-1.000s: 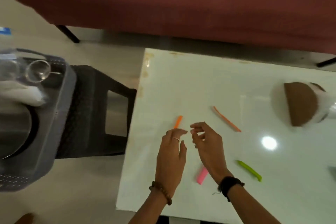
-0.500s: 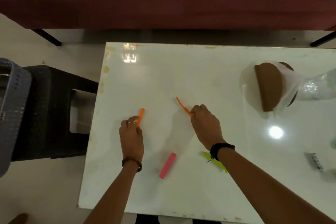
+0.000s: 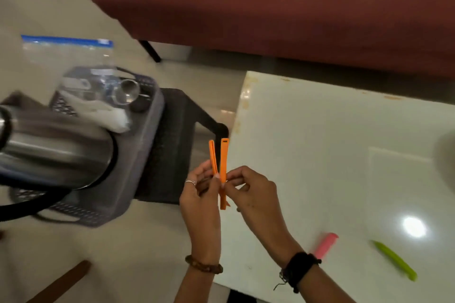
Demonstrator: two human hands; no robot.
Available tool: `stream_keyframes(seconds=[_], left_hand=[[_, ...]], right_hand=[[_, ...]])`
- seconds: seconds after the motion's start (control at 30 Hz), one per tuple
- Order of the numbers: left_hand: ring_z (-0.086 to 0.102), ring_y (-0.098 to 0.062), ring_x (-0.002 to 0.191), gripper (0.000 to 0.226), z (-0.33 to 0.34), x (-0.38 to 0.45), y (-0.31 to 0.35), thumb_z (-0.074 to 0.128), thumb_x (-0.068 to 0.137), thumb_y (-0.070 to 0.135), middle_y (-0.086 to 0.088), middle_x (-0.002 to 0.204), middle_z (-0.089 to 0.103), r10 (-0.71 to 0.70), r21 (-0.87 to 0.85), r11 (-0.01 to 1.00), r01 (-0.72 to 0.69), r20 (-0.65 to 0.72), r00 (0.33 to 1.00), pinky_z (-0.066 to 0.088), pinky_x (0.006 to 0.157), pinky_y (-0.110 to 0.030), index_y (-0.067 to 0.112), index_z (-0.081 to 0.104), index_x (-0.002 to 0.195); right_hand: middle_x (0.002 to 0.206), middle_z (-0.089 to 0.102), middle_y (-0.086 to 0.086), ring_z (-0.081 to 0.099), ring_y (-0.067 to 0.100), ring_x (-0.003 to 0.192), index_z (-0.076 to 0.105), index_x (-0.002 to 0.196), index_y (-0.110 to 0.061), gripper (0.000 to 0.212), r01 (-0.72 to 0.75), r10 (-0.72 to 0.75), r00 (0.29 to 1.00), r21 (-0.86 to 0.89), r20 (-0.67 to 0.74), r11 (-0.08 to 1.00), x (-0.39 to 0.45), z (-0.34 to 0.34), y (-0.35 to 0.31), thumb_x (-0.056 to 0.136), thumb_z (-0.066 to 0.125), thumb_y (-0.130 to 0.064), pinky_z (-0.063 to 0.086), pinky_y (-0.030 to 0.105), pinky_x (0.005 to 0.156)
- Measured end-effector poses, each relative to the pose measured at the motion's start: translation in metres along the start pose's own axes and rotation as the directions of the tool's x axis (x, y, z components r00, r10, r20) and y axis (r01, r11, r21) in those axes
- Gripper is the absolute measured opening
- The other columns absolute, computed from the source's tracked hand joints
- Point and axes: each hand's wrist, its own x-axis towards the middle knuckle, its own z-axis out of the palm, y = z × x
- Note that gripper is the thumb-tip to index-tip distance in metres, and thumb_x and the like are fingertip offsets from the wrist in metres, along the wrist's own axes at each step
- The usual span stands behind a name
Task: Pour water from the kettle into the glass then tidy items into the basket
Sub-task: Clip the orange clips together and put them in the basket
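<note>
1. We note a white table [image 3: 344,155] with a glossy top; a bright lamp reflection sits near its right side, and brownish stains mark its far and left edges.
2. We see a dark red sofa [image 3: 270,2] beyond the table, one black leg showing beneath it.
3. We record a black stool [image 3: 177,155] on the pale floor [image 3: 123,253], just left of the table.
4. We observe a brown strip [image 3: 61,280] at the lower left, blurred; we cannot identify it.

The room was dim and warm-toned. A lamp's glare spot [image 3: 414,227] shone on the glossy white table [image 3: 320,130]. The kettle [image 3: 54,152] at left was motion-blurred.
</note>
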Motion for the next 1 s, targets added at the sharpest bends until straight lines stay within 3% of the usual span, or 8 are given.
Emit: stream_keyframes(seconds=[0.23, 0.4, 0.53, 0.6, 0.7, 0.77, 0.9, 1.0], left_hand=[[0.062, 0.000, 0.079, 0.027, -0.126, 0.094, 0.025, 0.063, 0.082, 0.004, 0.006, 0.091, 0.065, 0.242, 0.262, 0.946, -0.192, -0.174, 0.954, 0.050, 0.068, -0.010, 0.025, 0.062, 0.099], [0.059, -0.011, 0.078, 0.016, -0.162, 0.150, 0.006, 0.060, 0.082, 0.009, 0.003, 0.087, 0.065, 0.249, 0.491, 0.853, -0.175, -0.089, 0.964, 0.040, 0.067, -0.016, 0.021, 0.064, 0.091], [0.063, -0.018, 0.095, 0.019, -0.159, 0.164, -0.007, 0.057, 0.087, 0.011, -0.002, 0.101, 0.068, 0.164, 0.447, 0.882, -0.151, 0.010, 0.986, 0.052, 0.084, -0.033, 0.018, 0.061, 0.104], [0.061, -0.018, 0.101, 0.023, -0.154, 0.163, -0.009, 0.057, 0.088, 0.013, -0.001, 0.108, 0.066, 0.170, 0.448, 0.880, -0.157, 0.011, 0.985, 0.051, 0.088, -0.035, 0.019, 0.059, 0.110], [0.062, -0.006, 0.094, 0.029, -0.143, 0.146, -0.006, 0.059, 0.086, 0.012, 0.007, 0.101, 0.065, 0.232, 0.365, 0.904, -0.221, 0.014, 0.973, 0.045, 0.077, -0.008, 0.022, 0.060, 0.113], [0.059, 0.003, 0.092, 0.033, -0.132, 0.126, -0.006, 0.059, 0.087, 0.009, 0.009, 0.102, 0.065, 0.259, 0.305, 0.913, -0.271, 0.080, 0.963, 0.041, 0.074, 0.001, 0.025, 0.058, 0.116], [0.058, 0.004, 0.094, 0.029, -0.093, 0.073, -0.018, 0.056, 0.089, 0.007, 0.015, 0.101, 0.061, 0.289, 0.277, 0.892, -0.357, 0.258, 0.922, 0.049, 0.083, -0.014, 0.025, 0.060, 0.111], [0.057, 0.009, 0.094, 0.043, -0.054, 0.029, -0.032, 0.055, 0.091, 0.016, 0.022, 0.105, 0.058, 0.182, 0.276, 0.899, -0.340, 0.471, 0.863, 0.048, 0.083, -0.012, 0.051, 0.043, 0.112]], right_hand=[[0.068, 0.068, -0.009, 0.063, 0.000, 0.063, 0.054, 0.102, -0.027, 0.022, 0.136, -0.128, 0.984, -0.056, 0.127, 0.989, 0.032, 0.142, -0.068, 0.084, 0.066, -0.022, 0.044, 0.008, 0.056], [0.089, 0.069, 0.005, 0.065, 0.026, 0.083, 0.046, 0.111, -0.024, 0.023, 0.151, -0.120, 0.986, -0.322, 0.114, 0.935, 0.059, 0.198, -0.078, 0.090, 0.054, -0.022, 0.052, 0.039, 0.070], [0.103, 0.069, 0.011, 0.061, 0.033, 0.097, 0.049, 0.119, -0.016, 0.028, 0.196, -0.150, 0.980, -0.486, 0.131, 0.852, 0.071, 0.212, -0.076, 0.091, 0.047, -0.018, 0.050, 0.044, 0.078], [0.101, 0.069, 0.009, 0.063, 0.028, 0.093, 0.053, 0.113, -0.015, 0.022, 0.241, -0.197, 0.970, -0.454, 0.143, 0.858, 0.070, 0.209, -0.073, 0.092, 0.047, -0.016, 0.052, 0.040, 0.076], [0.082, 0.064, -0.007, 0.059, 0.000, 0.071, 0.053, 0.093, -0.019, 0.004, 0.275, -0.259, 0.961, -0.320, 0.093, 0.907, 0.063, 0.195, -0.061, 0.092, 0.052, -0.016, 0.043, 0.008, 0.060], [0.076, 0.057, -0.015, 0.056, -0.006, 0.068, 0.048, 0.090, -0.026, 0.012, 0.266, -0.267, 0.963, -0.244, 0.029, 0.933, 0.054, 0.178, -0.050, 0.092, 0.054, -0.016, 0.041, 0.004, 0.058], [0.082, 0.057, -0.021, 0.057, -0.013, 0.069, 0.044, 0.095, -0.032, 0.024, 0.176, -0.191, 0.977, -0.157, -0.089, 0.972, 0.029, 0.120, -0.016, 0.091, 0.057, -0.011, 0.040, -0.001, 0.055], [0.085, 0.061, -0.014, 0.058, -0.009, 0.063, 0.045, 0.096, -0.032, 0.027, 0.054, -0.088, 0.980, -0.186, -0.181, 0.981, 0.005, 0.059, 0.019, 0.090, 0.057, -0.008, 0.041, 0.001, 0.054]])
